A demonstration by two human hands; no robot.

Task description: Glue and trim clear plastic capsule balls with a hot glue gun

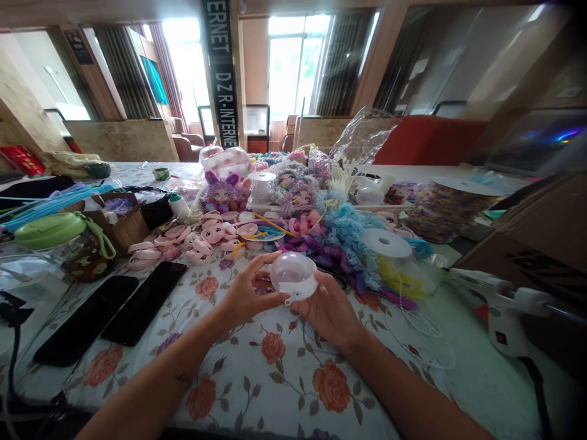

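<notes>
Between my two hands, above the flowered tablecloth [273, 348], is a clear plastic ball [293, 269] with a whitish band around its lower part and a small loop at its near edge. My left hand [252, 287] grips the ball's left side, thumb low and fingers higher up. From the right and below, my right hand [330, 308] has its fingers closed against the ball. Just beyond lie pink doll-face pieces [213, 232], yellow and blue strips, purple fluffy trim [316, 253] and light blue ruffled trim [348, 235].
Two black phones [144, 302] lie at left, near a green-lidded bottle [64, 241] and a cardboard box [114, 220]. A white glue gun [509, 311] stands at right by a large carton [541, 244]. A white spool [387, 243] and fluffy dolls [220, 192] are farther back.
</notes>
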